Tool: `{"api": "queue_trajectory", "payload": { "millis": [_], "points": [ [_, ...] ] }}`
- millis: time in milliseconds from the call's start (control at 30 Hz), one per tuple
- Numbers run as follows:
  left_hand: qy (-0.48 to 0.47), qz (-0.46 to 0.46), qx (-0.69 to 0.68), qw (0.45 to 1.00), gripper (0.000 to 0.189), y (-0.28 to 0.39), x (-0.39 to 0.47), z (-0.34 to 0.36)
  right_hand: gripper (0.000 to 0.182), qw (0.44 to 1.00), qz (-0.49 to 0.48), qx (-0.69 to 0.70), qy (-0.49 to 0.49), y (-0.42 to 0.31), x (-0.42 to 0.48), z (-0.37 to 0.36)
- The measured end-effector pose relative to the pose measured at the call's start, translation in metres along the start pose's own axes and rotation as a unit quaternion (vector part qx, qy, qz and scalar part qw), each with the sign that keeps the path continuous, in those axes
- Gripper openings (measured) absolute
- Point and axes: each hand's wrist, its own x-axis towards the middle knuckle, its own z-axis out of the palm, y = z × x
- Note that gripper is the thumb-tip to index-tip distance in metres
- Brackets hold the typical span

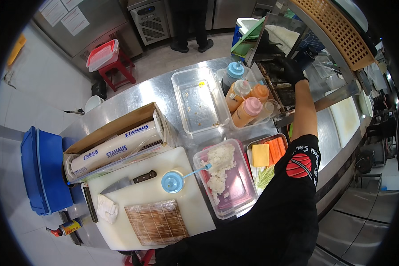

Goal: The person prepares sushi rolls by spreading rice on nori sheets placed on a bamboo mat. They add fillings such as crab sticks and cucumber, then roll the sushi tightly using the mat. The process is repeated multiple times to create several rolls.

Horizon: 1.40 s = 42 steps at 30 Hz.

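Observation:
My right hand (290, 70), in a black glove, reaches into a dark, crusted tray (272, 79) behind the sauce bottles. Its fingers blend into the dark contents, so any grip is unclear. My left hand is out of view. Before me, a white cutting board (149, 196) carries a plastic-wrapped bamboo rolling mat (157, 222), a knife (129, 181), a folded white cloth (107, 208) and a blue-capped squeeze bottle (173, 182). Cooked rice (219, 166) lies in a clear plastic tub (249, 199). A metal tray (284, 136) beside it holds a yellow block (260, 155), orange sticks (276, 151) and shredded greens (266, 178).
Several squeeze bottles (247, 111) crowd a clear bin. A plastic container (201, 103) with food scraps stands beside it. A boxed film roll (116, 148), a blue lidded box (46, 171) and a gas canister (70, 226) are at left. A person (189, 25) stands across the counter.

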Motion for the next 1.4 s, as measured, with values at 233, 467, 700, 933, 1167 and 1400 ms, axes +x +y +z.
{"api": "queue_trajectory", "payload": {
  "millis": [233, 467, 700, 933, 1167, 1400],
  "points": [
    [-0.007, 0.010, -0.002, 1.000, 0.055, -0.001, -0.002, -0.007, 0.049, 1.000, 0.018, -0.024, -0.005, 0.011, 0.000, 0.010],
    [-0.009, 0.034, -0.003, 0.999, 0.055, 0.012, 0.001, -0.006, 0.030, 0.996, 0.004, -0.083, 0.026, 0.001, -0.007, -0.001],
    [-0.022, 0.143, -0.058, 0.988, 0.055, 0.073, -0.002, -0.010, 0.023, 0.933, 0.025, -0.301, -0.195, -0.032, 0.000, -0.060],
    [-0.081, 0.376, -0.204, 0.900, 0.056, 0.224, -0.033, -0.045, 0.022, 0.985, -0.088, 0.137, 0.064, -0.185, -0.068, -0.160],
    [-0.485, 0.449, -0.317, 0.681, 0.056, 0.267, -0.094, -0.028, 0.023, 0.779, -0.403, 0.410, -0.249, -0.493, -0.158, -0.140],
    [-0.486, 0.129, -0.290, 0.814, 0.074, 0.157, -0.066, 0.012, 0.071, 0.797, -0.222, 0.420, -0.372, -0.600, -0.223, 0.001]
  ]
}}
